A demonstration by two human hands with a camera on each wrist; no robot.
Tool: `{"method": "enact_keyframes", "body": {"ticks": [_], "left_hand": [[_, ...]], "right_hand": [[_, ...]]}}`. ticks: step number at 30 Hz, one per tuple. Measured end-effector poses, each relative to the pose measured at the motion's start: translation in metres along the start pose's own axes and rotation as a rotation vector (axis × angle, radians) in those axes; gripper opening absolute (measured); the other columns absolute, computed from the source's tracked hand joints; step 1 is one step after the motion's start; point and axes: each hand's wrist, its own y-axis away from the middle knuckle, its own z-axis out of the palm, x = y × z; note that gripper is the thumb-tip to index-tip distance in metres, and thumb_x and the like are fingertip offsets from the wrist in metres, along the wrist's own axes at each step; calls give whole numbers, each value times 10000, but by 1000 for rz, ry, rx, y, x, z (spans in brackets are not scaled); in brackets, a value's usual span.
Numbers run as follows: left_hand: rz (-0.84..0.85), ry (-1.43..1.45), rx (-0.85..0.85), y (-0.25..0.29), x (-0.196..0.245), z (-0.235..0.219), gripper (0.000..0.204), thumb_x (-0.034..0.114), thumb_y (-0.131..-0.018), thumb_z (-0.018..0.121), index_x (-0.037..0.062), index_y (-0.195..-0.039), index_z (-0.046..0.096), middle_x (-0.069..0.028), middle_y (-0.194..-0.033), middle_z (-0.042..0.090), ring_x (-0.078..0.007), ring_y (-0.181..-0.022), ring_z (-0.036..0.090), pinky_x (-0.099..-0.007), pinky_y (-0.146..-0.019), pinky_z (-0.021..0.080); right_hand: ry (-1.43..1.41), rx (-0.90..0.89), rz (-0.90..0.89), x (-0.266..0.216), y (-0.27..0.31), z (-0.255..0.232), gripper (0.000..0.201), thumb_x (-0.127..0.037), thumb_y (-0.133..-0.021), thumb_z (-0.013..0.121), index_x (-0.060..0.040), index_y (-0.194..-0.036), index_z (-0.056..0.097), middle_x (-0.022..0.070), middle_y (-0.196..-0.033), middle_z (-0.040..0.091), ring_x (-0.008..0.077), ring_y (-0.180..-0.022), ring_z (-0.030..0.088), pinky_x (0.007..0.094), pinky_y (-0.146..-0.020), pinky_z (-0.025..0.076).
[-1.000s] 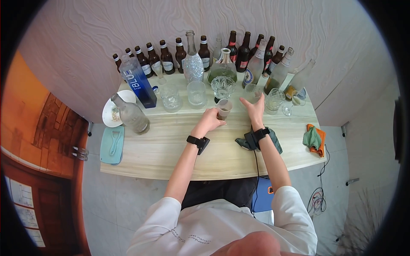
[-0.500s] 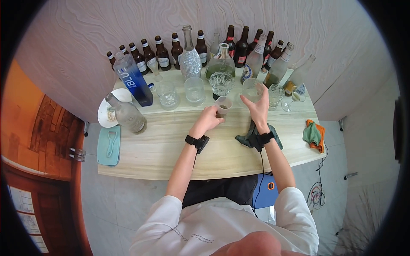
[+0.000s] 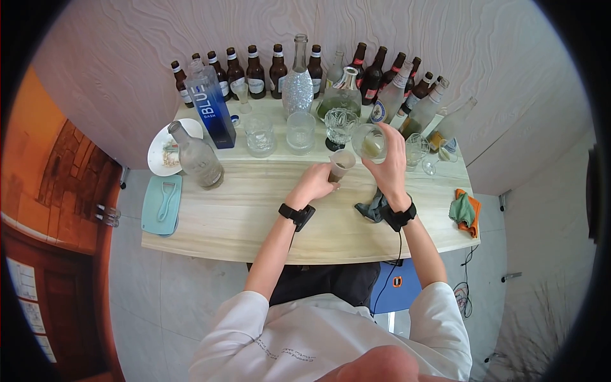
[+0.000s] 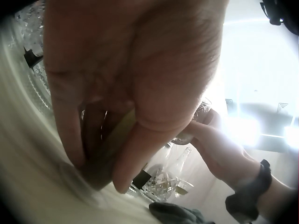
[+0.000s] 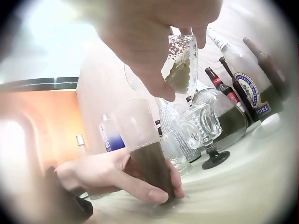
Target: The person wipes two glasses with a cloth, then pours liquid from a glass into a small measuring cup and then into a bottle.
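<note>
My left hand (image 3: 313, 184) grips a tall clear glass (image 3: 344, 163) low on its body; the glass stands upright over the wooden table. Dark green-brown liquid fills its lower part in the right wrist view. Close beside it to the right, my right hand (image 3: 391, 167) holds a patterned glass tumbler (image 5: 188, 67) between thumb and fingers. That tumbler is raised and tilted, its greenish liquid sloping inside, above and beside the tall glass's mouth. Just behind both stands a dark-footed cut-glass goblet (image 3: 341, 125). In the left wrist view, the hand itself hides much of the tall glass.
Brown beer bottles (image 3: 256, 79) line the back, with a flask of green liquid (image 3: 339, 102) before them. Left are a blue bottle (image 3: 216, 118), a clear bottle (image 3: 202, 164) and a plate (image 3: 162, 167). A dark cloth (image 3: 370, 209) lies near my right wrist; stemware (image 3: 430, 167) stands farther right.
My right hand has closed around the patterned tumbler, lifted it and tilted it toward the tall glass. My left hand still holds the tall glass. The head view has shifted slightly.
</note>
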Motion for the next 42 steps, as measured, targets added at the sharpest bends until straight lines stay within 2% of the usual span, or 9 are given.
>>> {"method": "enact_keyframes", "body": {"ticks": [5,8,11,17,21,26,30,35,42], "left_hand": [[-20,-45,1,0,-2,2,290,138,-801,812,2,-1047,741,-190,-1003,764,-354,-959,730,-428,-853,559],[-13,-42,5,0,-3,2,288,141,-805,819,-1,-1044,741,-193,-1013,763,-357,-967,728,-433,-857,558],[-9,-19,-12,1,-2,0,349,146,-782,834,-30,-1060,717,-249,-1016,739,-430,-1000,695,-498,-866,542],[-44,-22,-32,3,6,-5,364,144,-783,836,-22,-1083,713,-244,-1051,739,-427,-1028,690,-493,-882,539],[-15,-36,9,3,1,0,296,156,-806,829,5,-1040,730,-190,-991,760,-359,-959,723,-442,-845,554],[-29,-35,7,2,1,-1,302,164,-808,825,11,-1049,728,-187,-994,761,-357,-967,721,-440,-848,554],[-45,-8,-30,5,7,-7,381,156,-786,845,11,-1115,718,-227,-1077,741,-419,-1057,681,-487,-892,535],[-35,-8,-12,3,1,-3,312,158,-802,826,12,-1058,726,-187,-1000,761,-361,-975,719,-442,-848,549],[-30,-6,0,7,6,-4,334,149,-791,834,5,-1066,711,-213,-1025,747,-385,-987,703,-449,-847,540]], "right_hand": [[79,-20,-109,-9,-4,-3,862,34,-642,856,-69,-1422,505,116,-1416,574,356,-1356,509,437,-1074,497],[135,-33,-171,-10,-7,-4,846,43,-639,837,-65,-1413,513,112,-1414,578,352,-1352,516,435,-1051,516],[194,-46,-227,-14,-11,-6,815,60,-635,802,-58,-1395,533,107,-1414,579,350,-1348,522,431,-1032,529],[298,-73,-337,-15,-16,-4,797,81,-613,744,-55,-1377,561,89,-1411,582,338,-1345,528,426,-1007,545],[385,-82,-402,-11,-17,-2,738,78,-655,717,-57,-1369,586,84,-1403,590,324,-1338,537,426,-998,554],[432,-71,-466,-15,-19,-3,609,29,-756,702,-65,-1352,619,80,-1396,606,312,-1337,546,420,-1022,551],[464,-65,-528,-14,-23,-3,545,-11,-817,690,-71,-1355,624,81,-1408,606,309,-1336,551,427,-1050,543],[501,-87,-592,-15,-23,-7,592,-31,-797,681,-83,-1384,622,79,-1424,599,312,-1344,553,443,-1094,529],[499,-61,-705,-12,-23,-4,634,-49,-778,669,-109,-1408,619,77,-1445,591,307,-1355,554,452,-1123,518]]}}
